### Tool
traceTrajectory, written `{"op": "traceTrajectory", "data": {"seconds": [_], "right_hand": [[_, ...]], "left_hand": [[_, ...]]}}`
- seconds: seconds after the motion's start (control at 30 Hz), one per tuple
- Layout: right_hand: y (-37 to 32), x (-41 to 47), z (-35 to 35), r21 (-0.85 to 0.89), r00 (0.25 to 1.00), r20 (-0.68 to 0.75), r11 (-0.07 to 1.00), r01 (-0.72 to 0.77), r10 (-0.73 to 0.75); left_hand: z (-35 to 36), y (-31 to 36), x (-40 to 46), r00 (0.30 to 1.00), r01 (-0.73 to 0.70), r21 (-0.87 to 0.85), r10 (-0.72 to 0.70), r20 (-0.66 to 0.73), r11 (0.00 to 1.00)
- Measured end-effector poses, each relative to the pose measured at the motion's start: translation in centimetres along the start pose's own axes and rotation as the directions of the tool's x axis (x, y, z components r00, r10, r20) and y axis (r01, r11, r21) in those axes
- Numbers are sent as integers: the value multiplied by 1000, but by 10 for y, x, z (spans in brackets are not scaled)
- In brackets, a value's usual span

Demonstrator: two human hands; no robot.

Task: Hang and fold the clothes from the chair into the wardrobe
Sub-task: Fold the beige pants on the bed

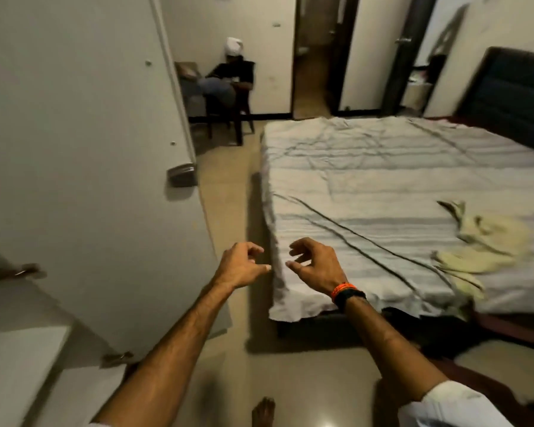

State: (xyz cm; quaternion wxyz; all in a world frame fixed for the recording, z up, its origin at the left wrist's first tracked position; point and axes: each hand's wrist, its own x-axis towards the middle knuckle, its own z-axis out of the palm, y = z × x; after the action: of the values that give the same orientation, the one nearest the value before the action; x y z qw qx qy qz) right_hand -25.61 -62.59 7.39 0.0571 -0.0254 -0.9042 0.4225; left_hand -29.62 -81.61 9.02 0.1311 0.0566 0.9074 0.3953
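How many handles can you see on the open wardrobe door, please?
1: a dark metal handle sits at the right edge of the open wardrobe door, about halfway up. The other metal fittings look like hinges; more handles may be out of view.

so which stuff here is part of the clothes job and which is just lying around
Job:
- chair with dark clothes, far corner
- wardrobe door, open at left
- pale garment on the bed
- left hand and right hand, both empty

Lying about:
- bed
- headboard
- doorway

Bedspread [367, 186] pale grey with darker stripes; garment [481, 241] pale yellow; wristbands [347, 291] orange and black; door [84, 149] off-white.
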Motion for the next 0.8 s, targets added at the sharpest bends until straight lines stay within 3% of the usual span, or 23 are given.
{"op": "traceTrajectory", "data": {"seconds": [0.07,0.2,0.27,0.37,0.47,0.6,0.8], "right_hand": [[21,-6,-12,-19,998,3,997,-69,69],[104,-6,-65,-11,942,-160,954,-299,293],[147,-6,-94,31,871,-245,901,-432,426],[166,-9,-114,47,808,-318,860,-508,495],[197,-17,-138,103,692,-389,775,-623,608],[240,-20,-173,195,562,-473,703,-684,678],[321,1,-228,270,472,-503,651,-710,724]], "left_hand": [[22,7,15,999,-14,-28,16,44,1000],[113,52,86,959,-111,-43,119,258,993],[159,84,123,902,-164,-20,158,402,986],[185,106,149,863,-201,-31,192,467,979],[232,134,181,801,-241,-14,207,561,971],[292,183,218,717,-301,-29,246,652,953],[374,237,267,675,-302,-33,238,699,953]]}}
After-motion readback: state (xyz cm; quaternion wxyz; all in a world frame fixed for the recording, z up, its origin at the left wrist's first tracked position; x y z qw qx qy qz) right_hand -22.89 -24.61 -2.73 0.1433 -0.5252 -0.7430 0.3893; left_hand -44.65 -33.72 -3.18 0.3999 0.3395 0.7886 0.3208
